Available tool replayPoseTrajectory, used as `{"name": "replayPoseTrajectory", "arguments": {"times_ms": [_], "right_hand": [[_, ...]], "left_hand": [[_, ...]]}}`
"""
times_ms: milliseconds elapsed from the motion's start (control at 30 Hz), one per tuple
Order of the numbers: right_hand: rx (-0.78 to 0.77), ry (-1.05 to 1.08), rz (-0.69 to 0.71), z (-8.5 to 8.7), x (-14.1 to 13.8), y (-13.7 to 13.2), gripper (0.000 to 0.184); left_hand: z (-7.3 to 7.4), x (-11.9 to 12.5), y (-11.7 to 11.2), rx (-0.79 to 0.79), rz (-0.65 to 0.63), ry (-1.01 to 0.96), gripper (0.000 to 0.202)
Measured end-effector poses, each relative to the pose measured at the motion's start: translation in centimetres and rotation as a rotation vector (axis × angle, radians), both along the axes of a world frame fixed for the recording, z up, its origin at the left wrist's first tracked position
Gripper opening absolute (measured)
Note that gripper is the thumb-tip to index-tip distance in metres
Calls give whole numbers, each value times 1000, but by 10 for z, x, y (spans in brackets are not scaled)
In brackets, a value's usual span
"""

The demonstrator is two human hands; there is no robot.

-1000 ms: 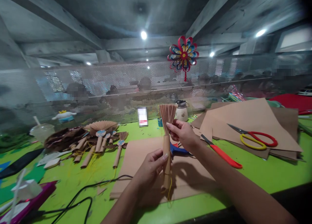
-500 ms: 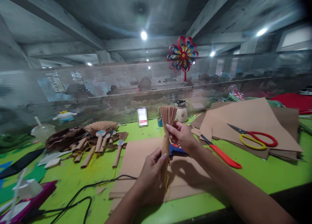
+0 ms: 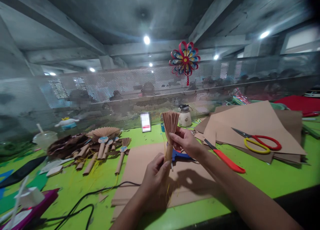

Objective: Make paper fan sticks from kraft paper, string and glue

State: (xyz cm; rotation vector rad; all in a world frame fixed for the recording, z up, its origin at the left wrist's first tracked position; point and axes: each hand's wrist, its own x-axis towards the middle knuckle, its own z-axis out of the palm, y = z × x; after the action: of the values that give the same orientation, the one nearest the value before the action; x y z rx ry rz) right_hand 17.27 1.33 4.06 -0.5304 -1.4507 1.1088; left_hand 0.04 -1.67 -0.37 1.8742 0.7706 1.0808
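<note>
Slipped from view: foot of the brown paper-tube handle (image 3: 168, 152), left hand (image 3: 156, 171) gripping; right hand (image 3: 187, 140) pinches its pleated brown-paper fan (image 3: 170, 121) over lime-green tabletop (image 3: 277, 176), grey perforated-metal screen (image 3: 112, 86) behind; round blue labels (image 3: 103, 139) unreadable.

So there's this big loopy flower (image 3: 185, 60) with a red tassel in front of a grey perforated panel (image 3: 120, 81). Pale jug (image 3: 185, 119) with a dark lid below it, phone (image 3: 145, 122) left of that, screen's blurred. Far left, a clear cup (image 3: 45, 140) with a straw, white crowned toy (image 3: 66, 124) near it.
</note>
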Motion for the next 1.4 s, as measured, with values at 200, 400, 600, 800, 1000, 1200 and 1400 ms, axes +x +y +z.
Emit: {"name": "replayPoseTrajectory", "arguments": {"times_ms": [200, 400, 600, 800, 1000, 1200, 1400], "right_hand": [[-4, -55, -86, 7, -7, -9, 32], [7, 2, -124, 7, -8, -9, 29], [85, -7, -113, 9, -8, -14, 21], [64, 5, -316, 4, -12, -11, 27], [68, 7, -460, 3, -19, -16, 32], [141, 5, -564, 3, -26, -25, 29], [79, 93, -466, 12, -27, -37, 29]], "left_hand": [[3, -2, 2, 46, 39, 34, 26], [-1, -4, 7, 91, 80, 51, 27], [-6, -2, 9, -61, -78, -18, 29], [-6, 3, 6, -7, 37, 14, 28], [-14, 1, 12, 117, 120, 65, 30], [-23, 3, 12, 160, 176, 57, 30], [-22, 3, 8, 229, 259, -10, 28]]}}
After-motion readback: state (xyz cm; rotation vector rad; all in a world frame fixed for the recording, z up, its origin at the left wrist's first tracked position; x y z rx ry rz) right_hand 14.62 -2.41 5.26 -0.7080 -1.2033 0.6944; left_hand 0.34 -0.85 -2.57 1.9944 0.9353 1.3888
